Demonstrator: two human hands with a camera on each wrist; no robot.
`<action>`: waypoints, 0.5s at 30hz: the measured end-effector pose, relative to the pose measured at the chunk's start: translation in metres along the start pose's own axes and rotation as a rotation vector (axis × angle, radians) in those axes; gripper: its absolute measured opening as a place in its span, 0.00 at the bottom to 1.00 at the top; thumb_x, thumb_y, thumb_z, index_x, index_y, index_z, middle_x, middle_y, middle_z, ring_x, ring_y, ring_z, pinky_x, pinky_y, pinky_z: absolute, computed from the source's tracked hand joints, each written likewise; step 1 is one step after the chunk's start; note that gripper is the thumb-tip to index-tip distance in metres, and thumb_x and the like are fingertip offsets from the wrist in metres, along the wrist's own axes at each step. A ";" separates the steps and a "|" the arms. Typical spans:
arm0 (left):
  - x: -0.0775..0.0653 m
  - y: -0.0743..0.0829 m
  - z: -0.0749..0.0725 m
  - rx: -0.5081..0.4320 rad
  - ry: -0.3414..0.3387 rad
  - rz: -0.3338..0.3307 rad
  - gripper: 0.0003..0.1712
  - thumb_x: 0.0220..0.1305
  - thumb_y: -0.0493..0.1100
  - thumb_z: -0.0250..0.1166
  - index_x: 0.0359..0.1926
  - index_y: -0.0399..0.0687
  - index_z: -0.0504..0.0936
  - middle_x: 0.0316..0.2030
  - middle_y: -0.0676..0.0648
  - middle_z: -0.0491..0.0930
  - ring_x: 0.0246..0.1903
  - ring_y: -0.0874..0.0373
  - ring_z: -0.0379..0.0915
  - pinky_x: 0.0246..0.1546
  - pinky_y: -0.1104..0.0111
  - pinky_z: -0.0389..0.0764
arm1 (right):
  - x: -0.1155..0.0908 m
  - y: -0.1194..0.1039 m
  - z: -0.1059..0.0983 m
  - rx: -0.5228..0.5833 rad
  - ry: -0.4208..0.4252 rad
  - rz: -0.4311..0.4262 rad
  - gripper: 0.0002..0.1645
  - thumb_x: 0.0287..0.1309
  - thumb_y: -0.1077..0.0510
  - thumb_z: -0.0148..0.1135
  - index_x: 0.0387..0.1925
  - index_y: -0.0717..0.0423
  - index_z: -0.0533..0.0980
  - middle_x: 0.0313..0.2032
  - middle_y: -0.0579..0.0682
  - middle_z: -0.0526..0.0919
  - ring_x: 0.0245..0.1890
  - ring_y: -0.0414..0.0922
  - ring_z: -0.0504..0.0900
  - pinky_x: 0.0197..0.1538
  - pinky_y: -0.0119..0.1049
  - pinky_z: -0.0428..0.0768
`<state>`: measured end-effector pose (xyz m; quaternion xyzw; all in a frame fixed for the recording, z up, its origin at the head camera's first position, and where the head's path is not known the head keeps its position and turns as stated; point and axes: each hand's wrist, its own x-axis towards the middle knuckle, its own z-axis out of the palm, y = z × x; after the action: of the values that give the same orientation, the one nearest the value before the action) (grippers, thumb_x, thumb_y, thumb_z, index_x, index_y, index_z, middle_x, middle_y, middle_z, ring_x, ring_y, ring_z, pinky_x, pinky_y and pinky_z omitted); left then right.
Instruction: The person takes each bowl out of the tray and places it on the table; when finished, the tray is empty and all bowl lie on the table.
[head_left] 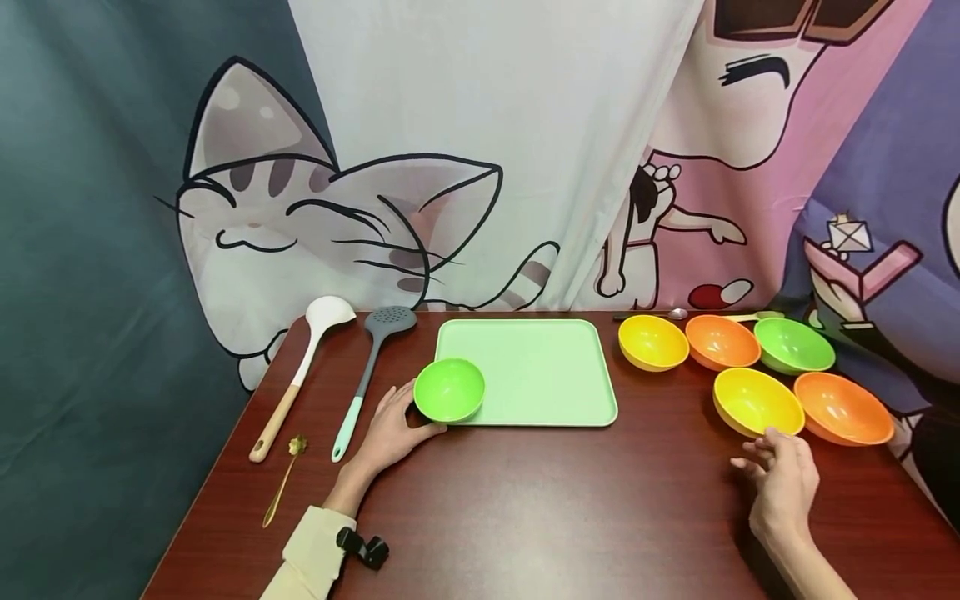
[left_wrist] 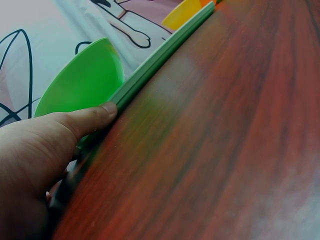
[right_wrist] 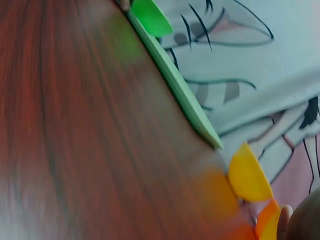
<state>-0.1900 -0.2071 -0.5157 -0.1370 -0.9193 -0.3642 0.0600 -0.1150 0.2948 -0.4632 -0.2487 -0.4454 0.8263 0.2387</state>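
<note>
A bright green bowl [head_left: 450,390] sits on the front left corner of the pale green tray [head_left: 555,375]. My left hand [head_left: 393,429] holds this bowl from its left, fingers at the far side and thumb along the front, low by the tray's edge. In the left wrist view the thumb of the left hand [left_wrist: 55,137] lies across the bowl's lower part, and the other fingers are mostly hidden. My right hand [head_left: 783,483], its fingers loosely bent, is at the near side of the front yellow bowl [head_left: 757,402], fingertips overlapping the rim.
Beside that yellow bowl is an orange bowl [head_left: 843,408]. Behind them stand another yellow bowl [head_left: 652,343], an orange bowl [head_left: 722,342] and a green bowl [head_left: 793,345]. At left lie a white ladle [head_left: 303,371], a grey slotted turner [head_left: 369,367] and a small gold spoon [head_left: 280,487].
</note>
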 end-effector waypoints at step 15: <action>0.003 0.001 0.002 -0.008 0.008 0.001 0.51 0.51 0.59 0.77 0.73 0.54 0.67 0.72 0.45 0.67 0.75 0.46 0.56 0.77 0.45 0.47 | -0.020 0.043 0.069 -0.310 -0.322 -0.128 0.06 0.70 0.65 0.54 0.34 0.56 0.73 0.29 0.46 0.80 0.29 0.40 0.84 0.29 0.31 0.85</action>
<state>-0.1923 -0.2044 -0.5160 -0.1362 -0.9175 -0.3683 0.0634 -0.1502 0.2194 -0.4630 -0.1189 -0.6142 0.7601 0.1754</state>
